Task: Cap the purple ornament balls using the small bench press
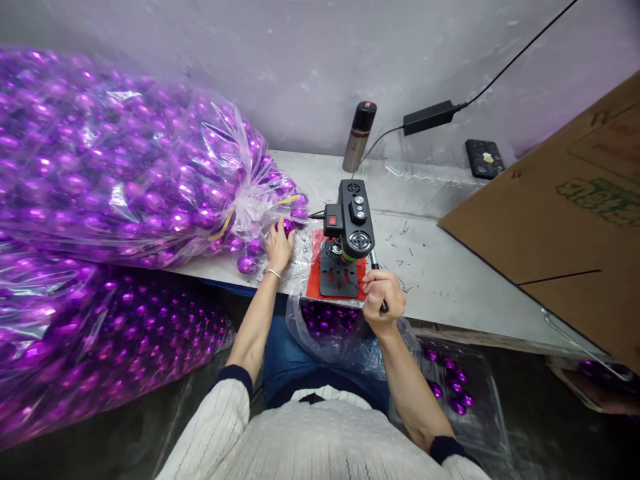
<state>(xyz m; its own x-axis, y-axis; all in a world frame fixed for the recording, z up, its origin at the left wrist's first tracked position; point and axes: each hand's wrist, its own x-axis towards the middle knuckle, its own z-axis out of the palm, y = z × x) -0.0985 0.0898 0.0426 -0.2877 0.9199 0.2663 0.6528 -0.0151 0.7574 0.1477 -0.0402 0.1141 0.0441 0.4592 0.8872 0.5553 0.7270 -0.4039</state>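
My left hand [281,249] has its fingers closed around a shiny purple bauble [287,227] beside the tied neck of a large clear bag. Several more loose baubles [247,264] lie next to that hand. My right hand [384,297] is wrapped round the black-handled lever [374,259] of a small black bench drill [356,220]. The drill's base plate [340,283] rests on a red sheet [314,280], and no bauble shows on the plate. The drill's head partly hides its tip.
Bulging clear bags of purple baubles [115,160] fill the left side. An open bag [300,327] with baubles sits at my lap. A spray can [360,137], a power adapter [429,118], a phone [485,159] and a cardboard box [560,213] stand around the white table [440,287].
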